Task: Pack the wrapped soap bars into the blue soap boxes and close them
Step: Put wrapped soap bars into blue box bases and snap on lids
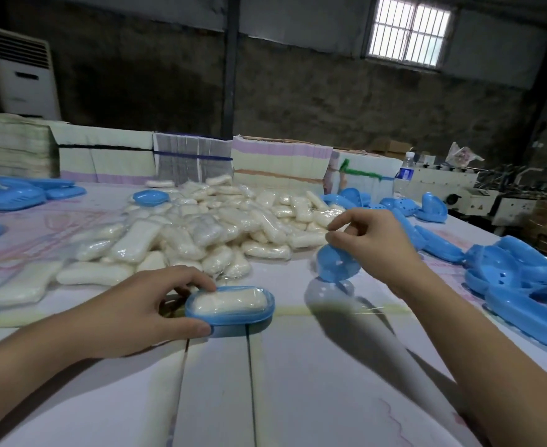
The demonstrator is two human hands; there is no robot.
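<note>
The head camera looks down over a pale table (298,382) in a dim workshop. The person's left hand (156,304) rests at the near centre of the table, thumb on the near rim and fingers curled over the far rim of an open blue soap box base (233,312). A wrapped white soap bar (228,300) lies inside that base, and both have their long axis running left to right across the view. The right hand (370,235) is raised above the table, up and to the right of the base, with thumb and fingertips pinching the top edge of a blue lid (338,262) that hangs down, tilted and slightly blurred. The lid is apart from the base, lying to its right and a little farther away, so the right hand is the nearer one to bring it across. Judging from this, the coming step is to swing the lid leftward and down, turn it level so its long axis matches the base, and press it shut while the left hand steadies the box. Behind the hands sits a large pile of wrapped soap bars (201,227), and loose blue box halves (517,279) are heaped along the right edge of the table.
</note>
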